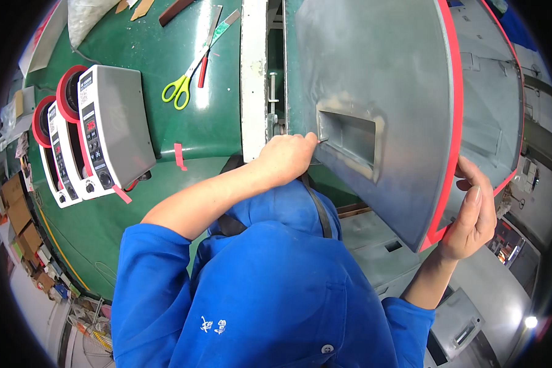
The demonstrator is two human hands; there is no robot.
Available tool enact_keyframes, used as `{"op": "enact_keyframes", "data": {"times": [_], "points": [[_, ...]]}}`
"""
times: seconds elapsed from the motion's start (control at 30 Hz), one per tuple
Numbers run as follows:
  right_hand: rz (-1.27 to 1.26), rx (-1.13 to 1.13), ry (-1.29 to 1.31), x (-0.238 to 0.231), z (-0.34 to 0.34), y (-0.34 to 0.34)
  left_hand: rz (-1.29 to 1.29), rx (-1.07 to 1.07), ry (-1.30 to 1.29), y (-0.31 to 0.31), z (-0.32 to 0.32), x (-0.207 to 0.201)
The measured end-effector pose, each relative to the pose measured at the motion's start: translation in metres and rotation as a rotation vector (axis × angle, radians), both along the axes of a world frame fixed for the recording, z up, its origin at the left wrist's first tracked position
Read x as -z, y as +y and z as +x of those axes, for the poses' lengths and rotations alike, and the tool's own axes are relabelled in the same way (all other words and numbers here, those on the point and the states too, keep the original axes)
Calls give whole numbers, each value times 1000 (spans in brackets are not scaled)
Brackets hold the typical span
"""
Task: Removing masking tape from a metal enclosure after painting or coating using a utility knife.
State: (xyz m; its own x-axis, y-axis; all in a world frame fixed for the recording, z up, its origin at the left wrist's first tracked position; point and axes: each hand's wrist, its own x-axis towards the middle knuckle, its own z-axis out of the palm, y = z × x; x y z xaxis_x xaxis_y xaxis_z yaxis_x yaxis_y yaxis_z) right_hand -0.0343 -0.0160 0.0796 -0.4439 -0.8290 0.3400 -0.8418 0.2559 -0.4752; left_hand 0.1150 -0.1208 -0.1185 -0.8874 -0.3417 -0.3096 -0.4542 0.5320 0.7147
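Observation:
A large grey metal panel [380, 67] stands at a tilt on the right, its edges covered with red tape [452, 122]. Its face has a rectangular recess [349, 138]. My left hand [288, 158] is closed beside the recess's left edge, with a small tip showing at the fingers; what it holds is too small to make out. At the panel's lower right corner, my right hand [472, 214] grips the taped edge, its fingers curled around to the inner side.
On the green table [196, 132] to the left are two white tape dispensers [119, 122] with red rolls, green-handled scissors [179, 91], a red pen-like stick [203, 72] and a strip of pink tape [180, 156]. Grey metal parts [463, 319] lie at the lower right.

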Motion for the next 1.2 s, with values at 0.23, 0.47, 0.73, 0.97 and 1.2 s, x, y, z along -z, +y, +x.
{"op": "enact_keyframes", "data": {"times": [0.23,0.47,0.73,0.97,1.2], "points": [[1,-20,14,0,-1,2,-55,33,44,-1,4,6],[15,-19,16,0,0,2,-43,26,90,-2,9,11],[25,3,1,-2,0,2,220,-103,114,8,15,10],[24,4,-1,-1,1,0,452,-180,67,-4,12,12],[15,16,1,0,2,0,638,-188,64,-12,10,15]]}}
